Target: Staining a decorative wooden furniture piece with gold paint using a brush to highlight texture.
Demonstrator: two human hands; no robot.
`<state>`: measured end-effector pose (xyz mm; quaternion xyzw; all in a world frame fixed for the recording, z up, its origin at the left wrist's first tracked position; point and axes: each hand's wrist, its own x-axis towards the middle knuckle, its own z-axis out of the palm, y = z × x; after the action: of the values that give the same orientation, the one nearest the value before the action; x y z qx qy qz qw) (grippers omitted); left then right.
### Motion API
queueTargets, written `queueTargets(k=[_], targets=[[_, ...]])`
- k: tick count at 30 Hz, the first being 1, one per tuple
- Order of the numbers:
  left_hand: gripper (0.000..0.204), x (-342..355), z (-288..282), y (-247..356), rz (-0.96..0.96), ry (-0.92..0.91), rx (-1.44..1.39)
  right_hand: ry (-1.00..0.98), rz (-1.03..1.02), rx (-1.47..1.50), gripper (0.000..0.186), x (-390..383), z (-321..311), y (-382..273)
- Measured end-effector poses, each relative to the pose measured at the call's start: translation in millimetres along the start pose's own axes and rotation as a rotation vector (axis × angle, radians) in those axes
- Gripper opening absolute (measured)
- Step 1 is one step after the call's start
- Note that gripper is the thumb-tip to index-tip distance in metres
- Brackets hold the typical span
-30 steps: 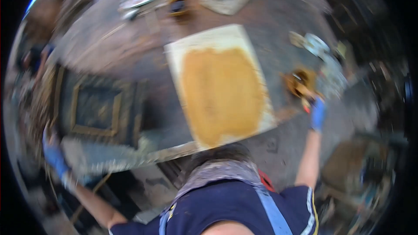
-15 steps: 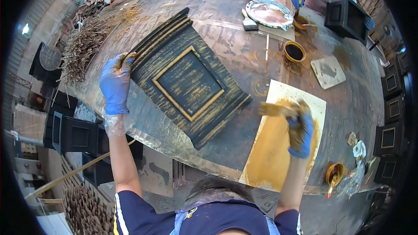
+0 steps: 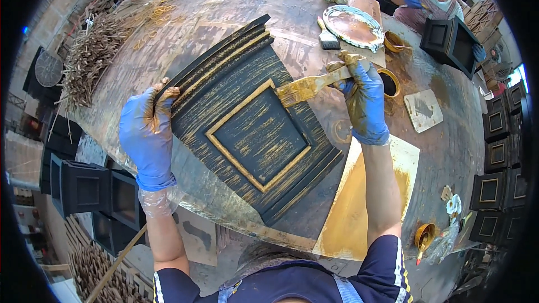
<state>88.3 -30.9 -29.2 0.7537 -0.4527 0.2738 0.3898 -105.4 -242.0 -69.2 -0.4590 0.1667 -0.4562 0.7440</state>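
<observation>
A black wooden box-like piece (image 3: 252, 134) lies tilted on the table, its face streaked with gold and set with a gold-edged square frame. My gloved left hand (image 3: 147, 134) grips its moulded upper left edge, fingers curled over the rim. In my gloved right hand (image 3: 364, 98) is a wide flat paintbrush (image 3: 303, 90), its gold-coated bristles meeting the upper right part of the gold frame. Both blue gloves carry gold-brown stains. Below my right forearm lies a pale board (image 3: 359, 202) smeared with gold paint.
Behind my right hand stands a bowl of dark liquid (image 3: 388, 83). Farther back are a paint-covered round tray (image 3: 353, 27), a dark-bristled brush (image 3: 328, 39) and another bowl (image 3: 394, 42). A small bowl (image 3: 425, 235) sits near the right edge. Across the table, a person holds a black box (image 3: 449, 42).
My right hand has carried the paintbrush from the gold-smeared board up and left onto the black piece. My left hand keeps its grip on the edge.
</observation>
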Motion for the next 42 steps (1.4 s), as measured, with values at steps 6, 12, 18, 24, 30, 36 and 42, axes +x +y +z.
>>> queueTargets(k=[6,12,18,24,30,36,42], targets=[[0.014,-0.7,1.4,-3.7,-0.033,-0.011,-0.010,-0.060,0.007,-0.046,0.020,12.2,-1.4,11.2],[0.013,-0.5,1.8,-3.4,-0.053,-0.007,-0.059,-0.023,-0.044,0.052,0.021,15.1,-12.0,13.3],[0.013,-0.6,3.8,-1.1,-0.043,0.003,-0.071,-0.058,0.034,0.035,0.020,16.5,-11.6,22.9],[0.012,0.7,3.1,0.0,-0.050,-0.022,-0.004,-0.035,0.018,0.043,0.021,8.4,-21.4,20.5],[0.012,0.3,3.6,-0.7,-0.060,0.001,-0.041,0.013,0.020,0.010,0.019,2.0,-24.0,20.5],[0.012,-1.2,4.7,-2.9,-0.056,-0.001,-0.070,-0.032,0.039,0.039,0.017,-8.3,-27.4,21.2],[0.014,-2.0,4.7,-3.0,-0.084,-0.016,-0.074,0.134,-0.030,0.025,0.018,-15.8,-39.1,20.6]])
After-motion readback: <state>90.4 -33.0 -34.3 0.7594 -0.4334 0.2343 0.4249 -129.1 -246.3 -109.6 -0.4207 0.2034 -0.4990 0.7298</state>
